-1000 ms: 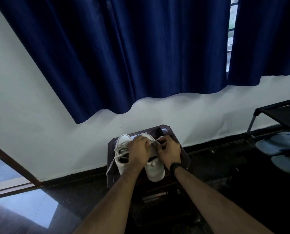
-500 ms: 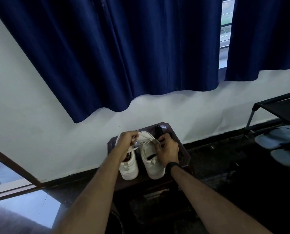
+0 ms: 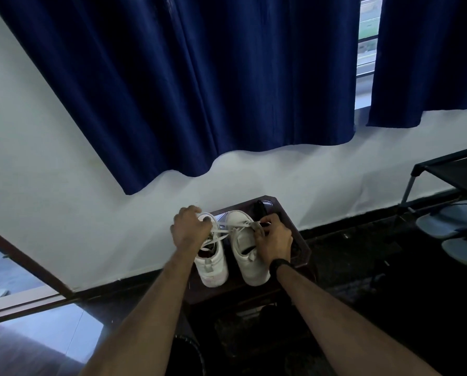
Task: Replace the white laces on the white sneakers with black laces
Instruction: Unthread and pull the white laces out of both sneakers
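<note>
Clearly I am at the unlacing step, on the sneaker that stands to the right of the pair. Both white sneakers (image 3: 228, 251) stand side by side on a small dark table (image 3: 298, 249), low in the middle of the frame, heels toward me. My left hand (image 3: 190, 229) is over the left sneaker with its fingers curled round a strand of the white lace (image 3: 233, 227), which runs across to the right sneaker. My right hand (image 3: 274, 240) rests on the outer side of the right sneaker, and its fingers pinch near the eyelets; whether they pinch the lace end or only the shoe's edge I cannot tell, it is too small and dark. A thin black thing lies on the table behind the shoes, in front of my right hand, perhaps the black laces, but I am not sure.

I judge the task is early: the left sneaker has its white lace on. Next I should draw the strand with the left hand, steadily, while the right hand holds the shoe against the pull, so the lace slips from the eyelets without dragging the shoe off the table.
</note>
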A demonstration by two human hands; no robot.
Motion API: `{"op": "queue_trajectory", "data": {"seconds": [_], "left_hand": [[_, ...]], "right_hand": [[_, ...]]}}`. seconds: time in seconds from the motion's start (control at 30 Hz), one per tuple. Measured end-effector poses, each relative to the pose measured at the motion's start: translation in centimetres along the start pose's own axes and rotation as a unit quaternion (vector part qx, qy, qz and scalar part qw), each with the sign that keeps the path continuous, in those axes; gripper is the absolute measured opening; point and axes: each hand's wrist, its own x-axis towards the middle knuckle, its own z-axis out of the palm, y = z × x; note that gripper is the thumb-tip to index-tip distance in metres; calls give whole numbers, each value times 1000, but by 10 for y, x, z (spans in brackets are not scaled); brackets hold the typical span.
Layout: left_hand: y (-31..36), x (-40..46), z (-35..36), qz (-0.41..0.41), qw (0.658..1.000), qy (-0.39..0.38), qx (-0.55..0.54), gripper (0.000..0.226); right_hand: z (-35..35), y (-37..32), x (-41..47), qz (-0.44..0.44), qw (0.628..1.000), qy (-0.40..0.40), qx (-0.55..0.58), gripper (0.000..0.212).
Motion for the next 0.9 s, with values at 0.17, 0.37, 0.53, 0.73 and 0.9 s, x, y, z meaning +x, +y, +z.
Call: {"op": "queue_trajectory", "data": {"seconds": [0.17, 0.37, 0.53, 0.73, 0.9], "left_hand": [[28, -11, 31, 233, 964, -131, 11, 31], [36, -21, 49, 346, 923, -38, 165, 20], [42, -16, 21, 282, 951, 130, -5, 15], [24, 10, -23, -47, 929, 282, -234, 20], [-2, -1, -6, -61, 981, 179, -34, 28]], "right_hand": [[-1, 1, 0, 2, 1000, -5, -5, 19], [-1, 2, -1, -15, 1000, -12, -17, 21], [-2, 0, -2, -8, 1000, -7, -8, 19], [-2, -3, -1, -2, 1000, -4, -10, 21], [-1, -2, -2, -2, 1000, -2, -15, 18]]}}
